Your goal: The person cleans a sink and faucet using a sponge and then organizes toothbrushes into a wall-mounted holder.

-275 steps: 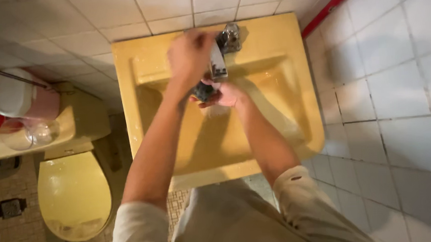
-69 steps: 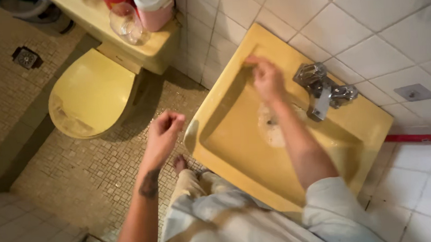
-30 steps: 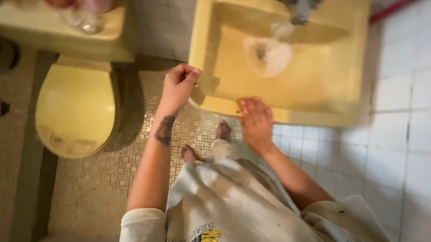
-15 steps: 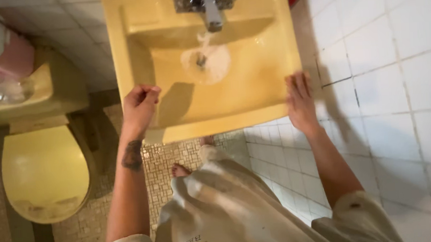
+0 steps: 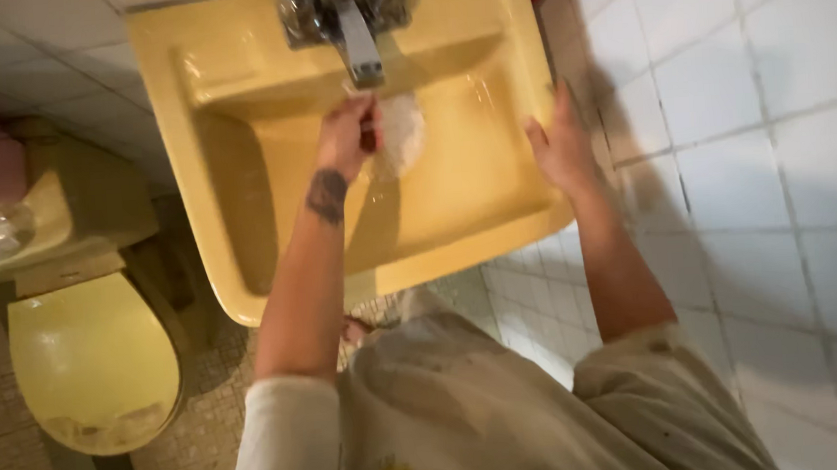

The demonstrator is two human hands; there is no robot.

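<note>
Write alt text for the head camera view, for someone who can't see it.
Seen from above, a person's left hand is held closed under the running chrome faucet of a yellow sink, while the right hand rests open at the sink's right edge. A yellow toilet stands to the left, and white tiled wall to the right.

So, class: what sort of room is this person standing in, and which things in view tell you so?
A small tiled bathroom. A yellow wall sink with a metal tap running water, a matching yellow toilet beside it, and white tiled walls.
</note>
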